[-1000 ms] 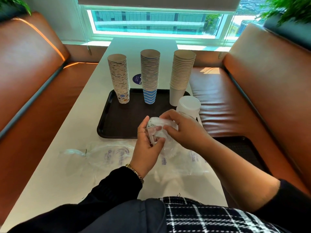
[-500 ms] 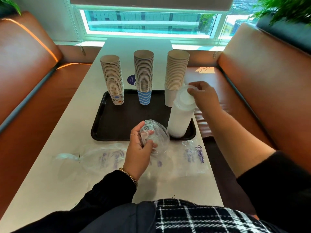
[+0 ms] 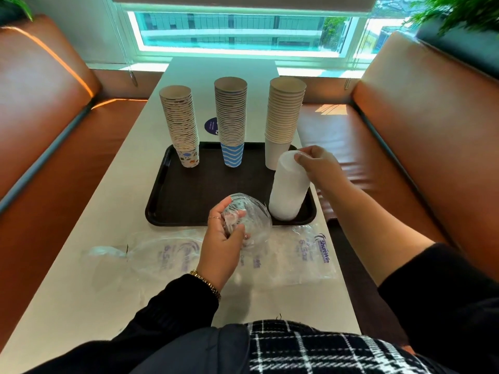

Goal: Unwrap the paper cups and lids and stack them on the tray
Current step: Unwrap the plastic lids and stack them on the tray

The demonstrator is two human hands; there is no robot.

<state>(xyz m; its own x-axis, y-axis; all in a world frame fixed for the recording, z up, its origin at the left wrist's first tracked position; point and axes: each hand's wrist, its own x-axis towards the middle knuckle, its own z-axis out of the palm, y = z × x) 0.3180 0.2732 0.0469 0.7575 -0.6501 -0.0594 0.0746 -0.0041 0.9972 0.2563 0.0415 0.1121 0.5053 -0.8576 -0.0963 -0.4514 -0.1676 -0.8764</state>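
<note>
A dark tray (image 3: 186,195) lies on the white table. Along its far edge stand three tall cup stacks: a patterned one (image 3: 181,128), a blue-striped one (image 3: 231,120) and a plain white one (image 3: 283,117). At the tray's near right corner a white stack of lids (image 3: 287,193) leans slightly. My right hand (image 3: 320,164) pinches the top of that stack. My left hand (image 3: 224,238) holds a crumpled clear plastic wrapper (image 3: 253,220) just in front of the tray's near edge.
Flat empty plastic bags (image 3: 167,252) with purple print lie on the table between me and the tray. Brown leather benches (image 3: 432,117) flank the table on both sides. A window runs along the far wall.
My right hand left the wrapper, reached right to the lid stack and now grips its top. The left hand keeps the balled wrapper.
</note>
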